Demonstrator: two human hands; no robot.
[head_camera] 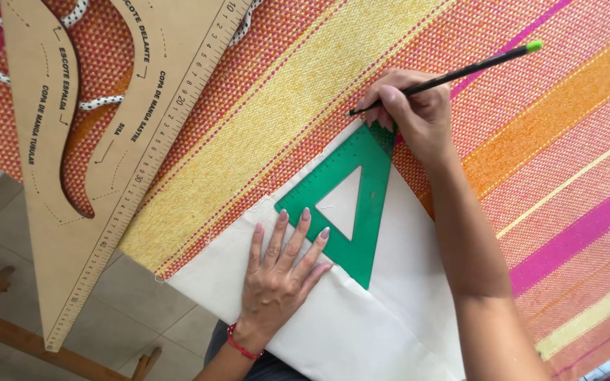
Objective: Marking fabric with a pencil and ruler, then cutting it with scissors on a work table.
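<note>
My left hand (279,271) lies flat, fingers spread, on a piece of cream cloth (361,324), with its fingertips pressing the lower edge of a green plastic set square (368,185). My right hand (412,111) grips a black pencil (460,70) with a green end. The pencil's tip touches the cloth at the top corner of the set square. The cream cloth rests on a striped woven fabric (305,92) in yellow, orange and pink.
A large tan wooden tailor's curve ruler (100,204) lies over the striped fabric at the left. A dotted black-and-white cord (100,102) shows through its cut-outs. Grey tiled floor (135,296) and a wooden frame (8,331) appear at bottom left.
</note>
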